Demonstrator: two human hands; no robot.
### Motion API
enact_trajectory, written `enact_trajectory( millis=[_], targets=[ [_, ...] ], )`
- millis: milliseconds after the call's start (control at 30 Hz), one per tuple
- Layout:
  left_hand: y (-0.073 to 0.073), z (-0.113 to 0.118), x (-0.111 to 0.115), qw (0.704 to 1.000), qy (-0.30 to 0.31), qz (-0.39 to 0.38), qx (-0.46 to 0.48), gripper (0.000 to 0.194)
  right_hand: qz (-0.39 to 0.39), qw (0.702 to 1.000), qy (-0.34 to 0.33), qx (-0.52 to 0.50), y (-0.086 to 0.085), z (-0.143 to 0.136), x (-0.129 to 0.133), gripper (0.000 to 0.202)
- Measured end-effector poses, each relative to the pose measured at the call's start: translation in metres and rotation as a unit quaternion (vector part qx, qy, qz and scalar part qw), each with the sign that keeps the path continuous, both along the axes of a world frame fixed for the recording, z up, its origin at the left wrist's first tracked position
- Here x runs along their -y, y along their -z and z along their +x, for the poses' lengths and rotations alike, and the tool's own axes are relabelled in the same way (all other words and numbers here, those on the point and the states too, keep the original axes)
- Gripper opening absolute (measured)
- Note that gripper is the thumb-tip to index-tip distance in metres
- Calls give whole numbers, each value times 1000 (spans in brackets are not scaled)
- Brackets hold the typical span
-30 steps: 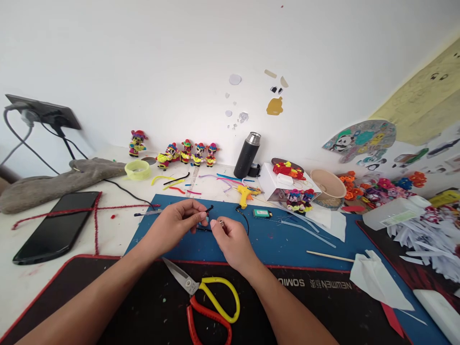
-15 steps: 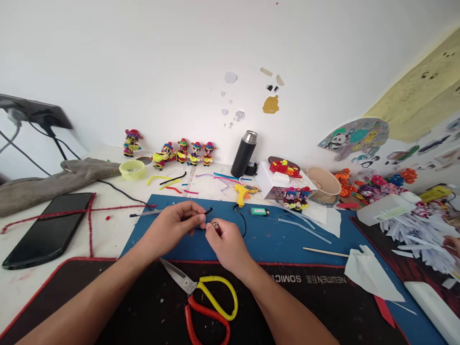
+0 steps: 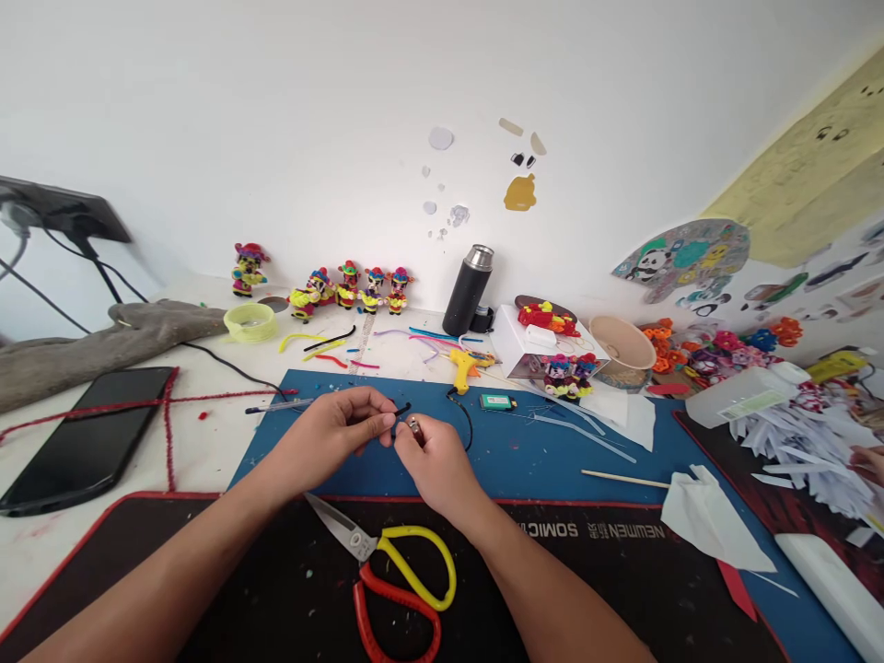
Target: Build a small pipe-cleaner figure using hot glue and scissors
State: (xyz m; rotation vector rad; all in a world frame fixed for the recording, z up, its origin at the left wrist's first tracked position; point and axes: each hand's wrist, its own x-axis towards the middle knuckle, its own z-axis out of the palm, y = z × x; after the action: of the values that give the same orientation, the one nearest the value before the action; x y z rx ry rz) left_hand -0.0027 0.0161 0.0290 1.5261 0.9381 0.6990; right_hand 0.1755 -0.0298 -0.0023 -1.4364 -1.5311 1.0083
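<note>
A short black pipe cleaner (image 3: 401, 411) is pinched between the closed fingertips of the left hand (image 3: 335, 430) over the blue cutting mat (image 3: 525, 456); its free end is met by the right hand (image 3: 435, 463), whose fingers are closed on a small dark-and-silver object (image 3: 414, 427) too small to be identified; a black wire (image 3: 464, 416) is curved just beside that hand; yellow-and-red scissors (image 3: 401, 575) are laid on the black desk mat (image 3: 207, 589) nearer the body; a yellow glue gun (image 3: 468, 364) and a black flask (image 3: 470, 290) are set farther back.
</note>
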Motion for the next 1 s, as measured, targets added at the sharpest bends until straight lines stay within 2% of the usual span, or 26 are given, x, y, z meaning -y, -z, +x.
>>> enact_trajectory(
  millis=[267,1000],
  targets=[
    [1,0,0,1000,17,5,-8,36,-3,1000,-10,-6,-2,1,-1,28],
    [-2,1,2,999,13,32,-39,35,-15,1000,-18,17,1,3,-2,28]
  ],
)
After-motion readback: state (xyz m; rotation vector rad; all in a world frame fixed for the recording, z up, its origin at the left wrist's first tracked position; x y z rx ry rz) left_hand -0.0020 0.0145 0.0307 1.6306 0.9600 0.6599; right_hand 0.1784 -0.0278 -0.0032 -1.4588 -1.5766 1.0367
